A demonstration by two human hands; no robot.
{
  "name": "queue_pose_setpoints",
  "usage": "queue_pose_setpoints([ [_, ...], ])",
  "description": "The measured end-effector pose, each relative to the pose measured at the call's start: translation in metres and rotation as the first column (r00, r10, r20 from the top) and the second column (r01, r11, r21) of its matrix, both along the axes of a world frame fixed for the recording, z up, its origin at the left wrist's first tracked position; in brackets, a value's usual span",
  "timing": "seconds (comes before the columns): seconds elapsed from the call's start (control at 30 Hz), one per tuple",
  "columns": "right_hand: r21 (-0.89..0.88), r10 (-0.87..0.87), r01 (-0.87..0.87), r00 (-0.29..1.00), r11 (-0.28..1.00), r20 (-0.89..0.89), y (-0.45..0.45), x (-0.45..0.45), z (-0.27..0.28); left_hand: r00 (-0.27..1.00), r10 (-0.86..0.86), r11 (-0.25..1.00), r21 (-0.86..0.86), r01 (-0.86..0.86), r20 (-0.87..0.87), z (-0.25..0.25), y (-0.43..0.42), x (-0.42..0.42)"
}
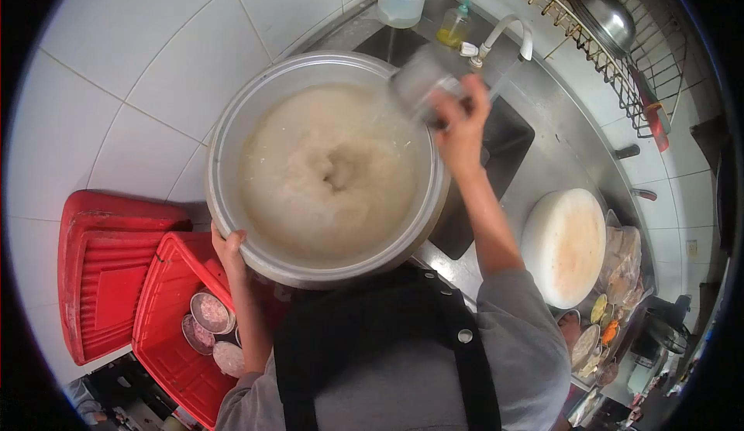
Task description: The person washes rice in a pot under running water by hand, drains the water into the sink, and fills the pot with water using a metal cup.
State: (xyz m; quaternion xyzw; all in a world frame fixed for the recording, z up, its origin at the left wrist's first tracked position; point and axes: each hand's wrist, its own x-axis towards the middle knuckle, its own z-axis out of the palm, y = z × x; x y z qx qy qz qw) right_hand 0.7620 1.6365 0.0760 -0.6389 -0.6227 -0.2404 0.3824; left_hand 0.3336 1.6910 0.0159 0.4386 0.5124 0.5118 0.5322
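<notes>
A large round metal pot (428, 218) holds cloudy, beige liquid (310, 222) with a rippled hollow near its middle. My left hand (231, 251) is closed on the pot's rim at the lower left, thumb over the edge. Over the right side of the rim, my right hand (462, 133) grips a metal cup (418, 82), smeared by motion. What the cup contains cannot be made out. Behind that hand rises a white faucet (511, 34) at the sink (508, 133).
A red crate (159, 299) with several bowls stands low on the left, by a red lid (108, 276). On the right counter is a thick round cutting board (564, 247). A wire rack (597, 51) hangs above; a soap bottle (453, 27) and white tub (401, 5) stand behind.
</notes>
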Motion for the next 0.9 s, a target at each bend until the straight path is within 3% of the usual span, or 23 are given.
queue_pose_setpoints([
  [0.03, 0.018, -0.154, 0.163, 0.955, 0.986, -0.254, 0.004, 0.016, -0.007, 1.0, -0.003, 1.0, 0.0, 0.003, 0.002, 0.0, -0.001, 0.0],
  [0.07, 0.132, -0.256, 0.311, 0.912, 0.941, -0.321, 0.013, 0.036, -0.011, 1.0, -0.008, 1.0, -0.006, 0.008, 0.012, 0.001, -0.001, 0.0],
  [0.13, 0.126, -0.145, 0.377, 0.612, 0.918, -0.777, 0.021, 0.117, -0.069, 1.0, -0.009, 1.0, -0.004, 0.009, 0.023, 0.0, -0.002, -0.002],
  [0.17, 0.07, 0.062, 0.48, 0.031, 0.875, -0.998, 0.022, 0.128, -0.075, 0.999, -0.003, 1.0, -0.01, 0.004, 0.032, -0.004, -0.003, -0.004],
  [0.2, 0.006, 0.154, 0.452, -0.292, 0.892, -0.944, 0.016, 0.153, -0.086, 0.999, 0.002, 1.0, -0.015, -0.002, 0.042, -0.007, -0.002, -0.005],
  [0.23, 0.092, 0.216, 0.27, -0.477, 0.958, -0.852, 0.008, 0.207, -0.136, 0.999, 0.004, 1.0, -0.013, -0.003, 0.044, -0.009, -0.002, -0.006],
  [0.3, 0.106, 0.381, 0.41, -0.678, 0.906, -0.629, 0.0, 0.203, -0.137, 0.999, 0.007, 0.999, 0.037, -0.009, 0.045, -0.012, -0.002, -0.007],
  [0.43, 0.145, 0.351, 0.346, -0.665, 0.927, -0.659, -0.007, 0.2, -0.154, 0.998, -0.003, 1.0, 0.016, 0.002, 0.057, -0.006, -0.003, -0.004],
  [0.73, -0.032, 0.254, 0.328, -0.787, 0.944, -0.562, -0.01, 0.181, -0.157, 0.995, -0.084, 0.996, 0.033, 0.086, -0.054, 0.021, 0.009, 0.012],
  [0.9, -0.018, 0.285, 0.355, -0.777, 0.935, -0.561, -0.013, 0.178, -0.152, 0.995, -0.074, 0.996, 0.041, 0.077, -0.07, 0.027, 0.01, 0.018],
])
